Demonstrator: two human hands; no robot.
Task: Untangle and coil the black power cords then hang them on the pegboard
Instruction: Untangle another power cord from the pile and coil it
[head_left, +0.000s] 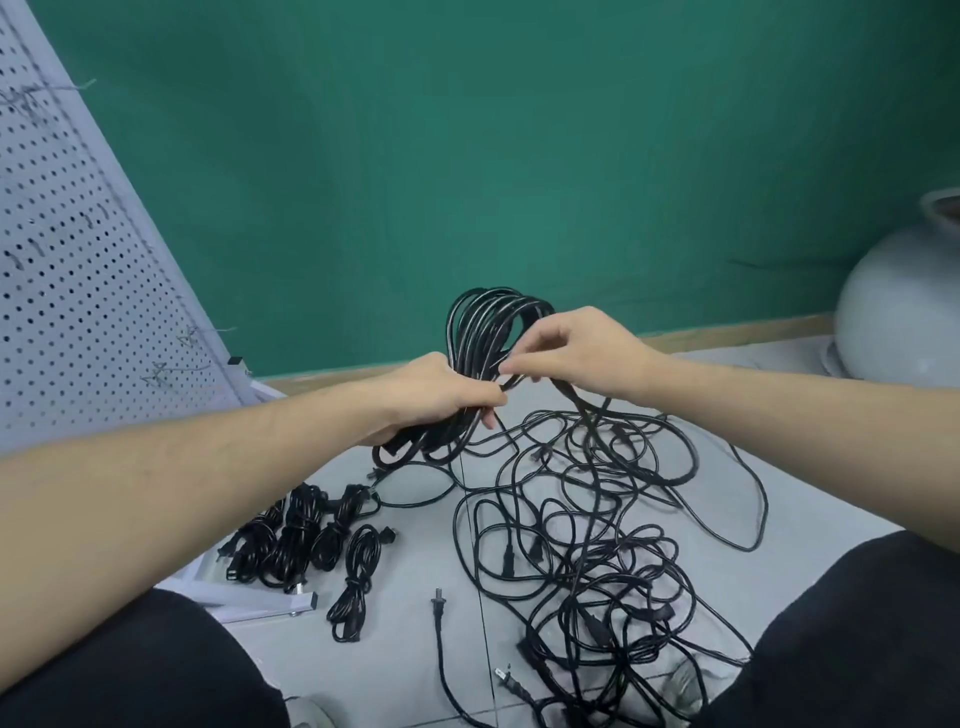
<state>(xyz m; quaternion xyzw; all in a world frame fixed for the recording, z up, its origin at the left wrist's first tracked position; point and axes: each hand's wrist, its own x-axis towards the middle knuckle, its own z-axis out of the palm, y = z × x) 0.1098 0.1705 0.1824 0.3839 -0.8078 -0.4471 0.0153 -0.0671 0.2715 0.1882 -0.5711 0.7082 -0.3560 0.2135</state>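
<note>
While a coil of black cord (483, 332) is held upright above the floor, its gathered middle is gripped in the left hand (431, 397), whose fingers are curled tightly round the bundle of loops. The upper loops of the coil rise between the two hands, and the lower loops hang out below the left palm. A single strand beside the coil is pinched between the thumb and fingertips of the right hand (576, 353), the remaining fingers being bent loosely. From that pinch the strand is led down into a tangle of cords (582, 525) spread over the grey floor (405, 670) between the person's knees. Two plugs are seen at the near edge of the tangle, one of them a plug (438, 605) lying apart on its own lead. To the left of the tangle, four finished bundles (306, 535) are laid side by side on the floor, near a white metal foot (260, 597). Further left, a white pegboard (78, 249) is seen, tilted in the wide view. A green wall (467, 156) is seen behind, and a rounded grey pot (904, 306) at the right.
</note>
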